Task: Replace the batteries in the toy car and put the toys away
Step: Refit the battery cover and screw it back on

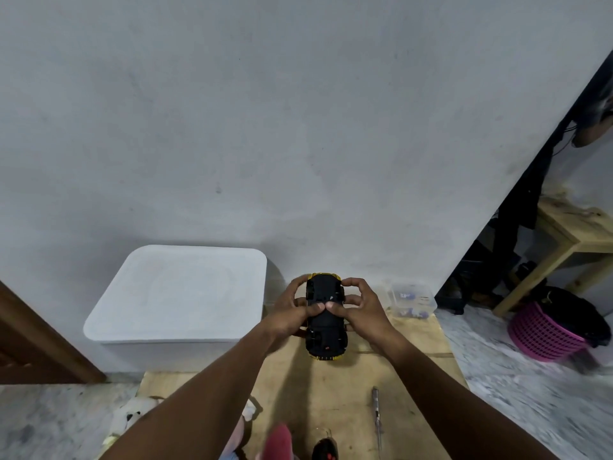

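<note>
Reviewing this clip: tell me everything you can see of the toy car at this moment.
The toy car is yellow, plastic by its look, turned upside down so its black underside faces the camera, its length running away from the person. It is held above the wooden board, apparently not resting on it. The left hand and right hand grip its sides, thumbs meeting mid-underside. Wheels sit in dark recesses; a small red spot shows near the near end. Whether the battery cover is on is unclear.

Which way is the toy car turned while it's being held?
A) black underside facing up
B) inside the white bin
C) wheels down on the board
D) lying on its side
A: the toy car, gripped by the left hand and the right hand, shows its black underside, with yellow only at the edges.
</note>
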Demonstrator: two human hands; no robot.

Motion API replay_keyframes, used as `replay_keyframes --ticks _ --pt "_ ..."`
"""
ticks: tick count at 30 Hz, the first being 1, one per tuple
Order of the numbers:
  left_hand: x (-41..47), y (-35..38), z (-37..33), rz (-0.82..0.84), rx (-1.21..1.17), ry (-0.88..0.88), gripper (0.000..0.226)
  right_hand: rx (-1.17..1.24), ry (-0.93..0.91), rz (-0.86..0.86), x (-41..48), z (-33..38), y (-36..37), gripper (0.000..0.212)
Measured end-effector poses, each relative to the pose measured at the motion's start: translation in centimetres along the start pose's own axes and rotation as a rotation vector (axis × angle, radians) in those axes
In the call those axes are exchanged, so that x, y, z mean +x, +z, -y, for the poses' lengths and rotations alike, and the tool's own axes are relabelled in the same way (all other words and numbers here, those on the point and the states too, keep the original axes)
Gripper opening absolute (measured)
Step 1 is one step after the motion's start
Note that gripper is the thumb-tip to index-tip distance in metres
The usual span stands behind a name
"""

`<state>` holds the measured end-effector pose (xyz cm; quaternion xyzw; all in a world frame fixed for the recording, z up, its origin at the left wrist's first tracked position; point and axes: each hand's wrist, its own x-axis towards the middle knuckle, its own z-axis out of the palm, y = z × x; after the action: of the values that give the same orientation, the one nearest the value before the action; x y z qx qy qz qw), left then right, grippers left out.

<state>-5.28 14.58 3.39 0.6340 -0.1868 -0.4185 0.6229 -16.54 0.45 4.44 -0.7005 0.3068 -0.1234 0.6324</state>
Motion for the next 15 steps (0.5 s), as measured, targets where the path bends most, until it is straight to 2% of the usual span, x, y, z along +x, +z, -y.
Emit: replay_keyframes --ticks 3,8,15 --pt "0.18 0.35 0.22 0.009 0.051 0.075 0.068 -0.05 -0.048 -0.027 -0.11 0.16 -0.13 0.047" --pt "0.37 0.84 0.38 0.042 0.197 0.235 0.052 -0.044 -0.089 -0.027 -0.27 0.32 -0.11 0.023" --pt "0.88 1.06 1.01 0.035 0.261 0.18 0.034 -0.053 -0.007 -0.034 0.25 0.37 -0.29 0.022"
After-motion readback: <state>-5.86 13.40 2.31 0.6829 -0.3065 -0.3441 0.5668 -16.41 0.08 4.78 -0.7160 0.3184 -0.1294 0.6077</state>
